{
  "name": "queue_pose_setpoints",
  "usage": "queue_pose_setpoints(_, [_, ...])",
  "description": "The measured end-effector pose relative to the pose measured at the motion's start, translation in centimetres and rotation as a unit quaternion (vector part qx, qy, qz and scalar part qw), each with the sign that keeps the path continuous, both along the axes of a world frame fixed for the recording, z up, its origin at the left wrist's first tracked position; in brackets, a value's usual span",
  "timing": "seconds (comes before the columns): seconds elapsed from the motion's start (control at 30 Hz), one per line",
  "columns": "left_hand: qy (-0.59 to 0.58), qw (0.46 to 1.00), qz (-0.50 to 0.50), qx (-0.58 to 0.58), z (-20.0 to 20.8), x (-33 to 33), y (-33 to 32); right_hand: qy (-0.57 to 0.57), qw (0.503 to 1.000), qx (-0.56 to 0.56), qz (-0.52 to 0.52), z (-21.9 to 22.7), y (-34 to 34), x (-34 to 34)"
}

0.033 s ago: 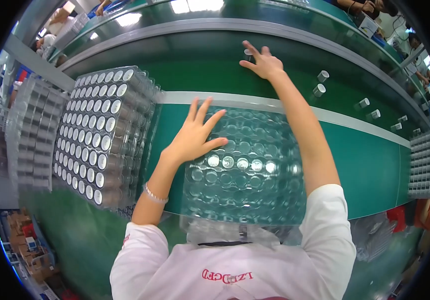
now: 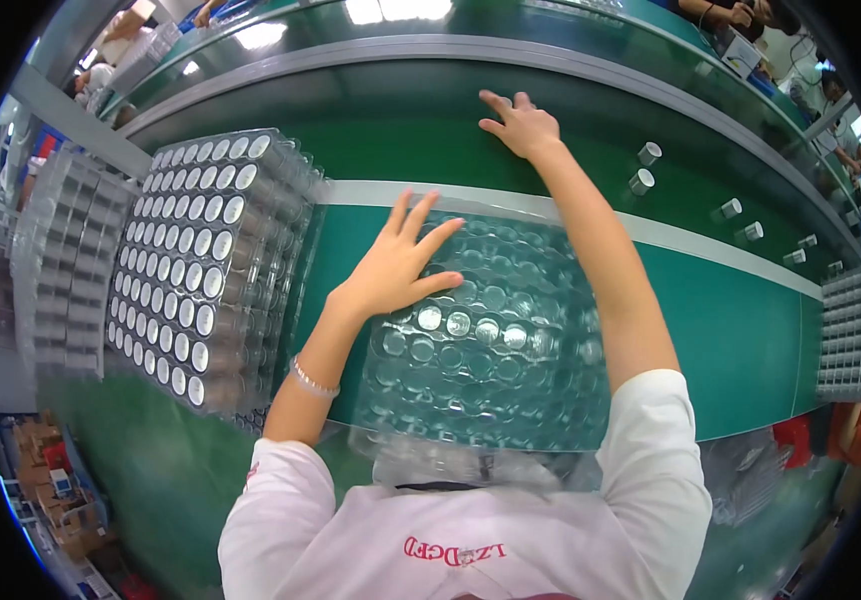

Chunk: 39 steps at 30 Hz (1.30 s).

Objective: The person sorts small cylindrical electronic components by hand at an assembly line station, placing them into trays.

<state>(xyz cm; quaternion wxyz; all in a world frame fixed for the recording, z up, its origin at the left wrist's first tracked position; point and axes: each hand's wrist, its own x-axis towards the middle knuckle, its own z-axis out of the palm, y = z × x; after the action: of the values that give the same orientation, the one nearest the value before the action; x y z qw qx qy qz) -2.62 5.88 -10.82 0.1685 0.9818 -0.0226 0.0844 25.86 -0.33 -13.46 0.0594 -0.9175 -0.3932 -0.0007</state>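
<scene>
A clear plastic tray [image 2: 450,385] with rows of round pockets lies on the green bench in front of me. My left hand [image 2: 395,265] rests over its upper left part, fingers spread. Reaching out over the dark green strip beyond the white line, my right hand [image 2: 525,128] has its fingers stretched and apart. No object shows in its fingers, though their undersides are hidden. Nearest on its right are two small silver cylinders, an upper one [image 2: 649,153] and a lower one [image 2: 640,181]. Glare brightens several of the tray's pockets.
At left stands a tall stack of clear trays [image 2: 185,240] filled with white-topped cylinders, beside another wrapped stack [image 2: 65,260]. More cylinders [image 2: 730,208] stand along the strip at right, with a further tray stack [image 2: 847,335] at its end. A metal rail [image 2: 430,50] runs behind.
My right hand has shifted slightly, and the small cylinder that was by its fingers is out of sight. My left hand has moved slightly right, still spread over the tray.
</scene>
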Motion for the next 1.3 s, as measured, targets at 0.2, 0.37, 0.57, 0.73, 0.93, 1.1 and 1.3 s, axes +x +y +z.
queue_pose_setpoints(0.2, [-0.002,0.995,0.096,-0.001,-0.9,-0.5,-2.5,0.149,0.951,0.251,0.100,0.2,-0.6,-2.3])
queue_pose_setpoints(0.37, [-0.173,0.949,0.075,-0.254,1.6,0.6,-3.2,0.496,0.770,0.373,0.149,9.4,-9.2,-11.4])
queue_pose_setpoints(0.57, [-0.283,0.873,-0.157,-0.365,11.1,3.0,-5.7,0.420,0.683,0.570,0.179,13.2,-15.1,-17.9])
queue_pose_setpoints(0.73, [-0.263,0.784,-0.133,-0.546,14.0,1.6,-8.0,0.417,0.561,0.669,0.252,14.7,-17.9,-17.7])
queue_pose_setpoints(0.93, [-0.212,0.766,-0.147,-0.589,13.5,2.6,-8.1,0.288,0.716,0.620,0.141,15.5,-18.7,-17.6])
queue_pose_setpoints(1.1, [-0.166,0.772,-0.150,-0.595,12.9,2.6,-6.9,0.359,0.665,0.638,0.151,14.4,-18.8,-17.0])
queue_pose_setpoints(1.3, [-0.169,0.771,-0.151,-0.595,12.8,2.5,-7.0,0.354,0.632,0.661,0.193,14.0,-18.2,-16.7])
